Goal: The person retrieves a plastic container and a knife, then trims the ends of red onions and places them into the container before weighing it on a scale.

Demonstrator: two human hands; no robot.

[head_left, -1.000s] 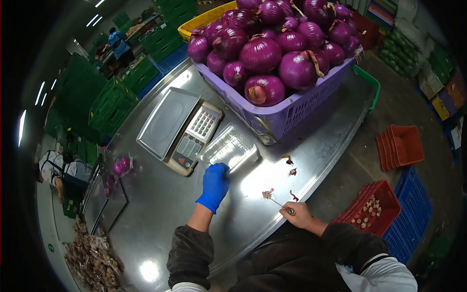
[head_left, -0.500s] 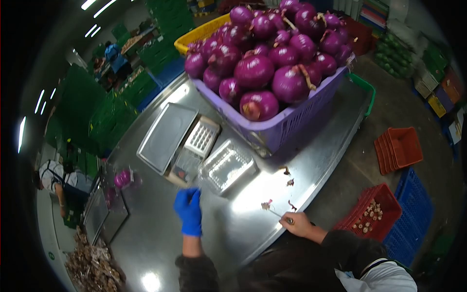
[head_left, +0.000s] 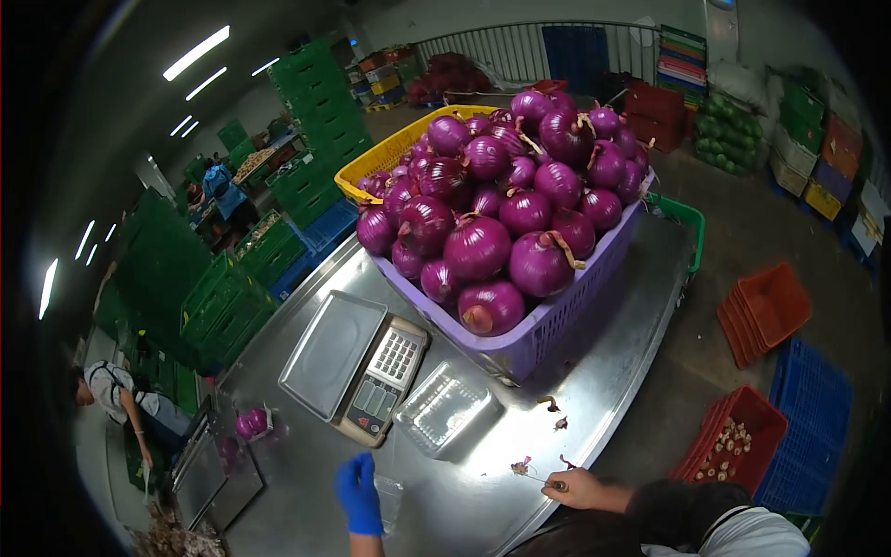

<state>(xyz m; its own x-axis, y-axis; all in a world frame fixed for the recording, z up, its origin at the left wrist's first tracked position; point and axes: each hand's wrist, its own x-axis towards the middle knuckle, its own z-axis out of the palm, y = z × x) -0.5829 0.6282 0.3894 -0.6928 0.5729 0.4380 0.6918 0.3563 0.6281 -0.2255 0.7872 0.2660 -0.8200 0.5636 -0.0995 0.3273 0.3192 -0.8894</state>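
Observation:
My left hand (head_left: 359,497), in a blue glove, is over the steel table (head_left: 445,511) below the scale, its fingers curled in. A patch of clear plastic (head_left: 390,501) shows right beside it; I cannot tell what the fingers hold. My bare right hand (head_left: 580,489) grips a small knife (head_left: 555,485) by its handle at the table's near right edge. The thin blade points left to onion scraps (head_left: 522,467). Ahead of both hands lies a clear plastic tray (head_left: 445,408), beside a digital scale (head_left: 380,381) with a flat metal pan.
A purple crate (head_left: 538,343) heaped with red onions (head_left: 478,246) stands on the table's far side, by a yellow basket (head_left: 380,158). Packed onions (head_left: 251,423) sit at left. Red crates (head_left: 742,408) and blue crates (head_left: 812,427) are right. Two people (head_left: 223,190) work farther off.
My view has tilted up, so the table and crate appear lower in it. The left hand stays curled near the scale; the right still grips the knife.

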